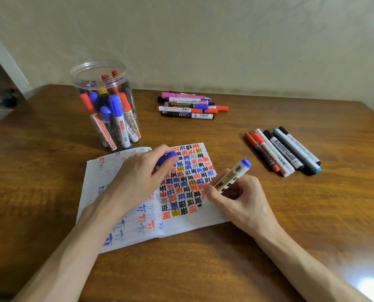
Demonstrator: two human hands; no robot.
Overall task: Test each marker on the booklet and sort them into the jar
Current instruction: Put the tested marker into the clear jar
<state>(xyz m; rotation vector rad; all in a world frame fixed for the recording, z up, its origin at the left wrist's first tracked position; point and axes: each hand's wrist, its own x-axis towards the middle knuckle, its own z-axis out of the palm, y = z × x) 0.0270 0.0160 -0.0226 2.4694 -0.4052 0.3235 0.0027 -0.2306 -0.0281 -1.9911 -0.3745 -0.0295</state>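
Observation:
An open booklet (188, 221) lies on the wooden table, its right page covered with red, blue, black and gold marks. My right hand (240, 201) grips a gold-and-white marker (231, 175) with a blue end, tip down on the page. My left hand (142, 175) rests on the booklet and pinches a blue cap (167, 157). A clear plastic jar (105, 105) stands behind the booklet at the left, holding several red, blue and black markers.
A pile of several markers (188, 105) lies at the back of the table. Another row of several markers (284, 151) lies to the right of the booklet. The table edge meets a wall behind.

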